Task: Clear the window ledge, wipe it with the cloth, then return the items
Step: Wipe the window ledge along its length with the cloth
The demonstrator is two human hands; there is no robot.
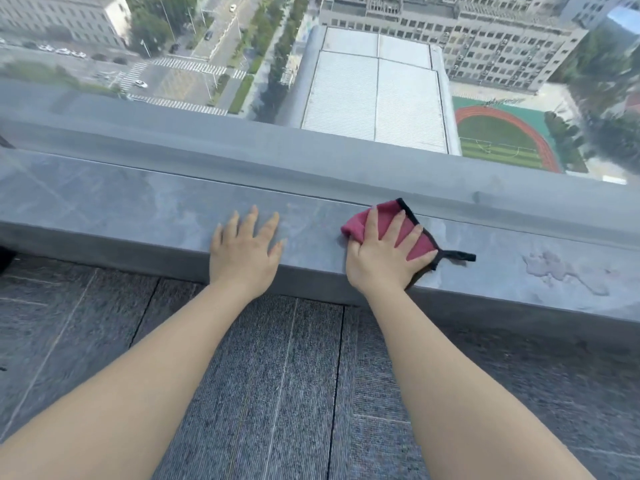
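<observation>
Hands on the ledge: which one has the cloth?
The right hand presses the red cloth; the left hand lies flat on bare ledge.

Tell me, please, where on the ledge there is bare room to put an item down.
Bare stretch left of the left hand, up to the picture's edge. Narrow gap between that hand and the cloth under the right hand. Right of the cloth the ledge is bare but carries a wet patch.

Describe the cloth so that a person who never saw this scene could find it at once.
Find the long grey stone window ledge below the glass. On it lie two bare hands; the right hand presses flat on a small pink-red microfibre cloth with black edging. It is the only coloured thing on the ledge, and a black loop trails from its right corner.
</observation>
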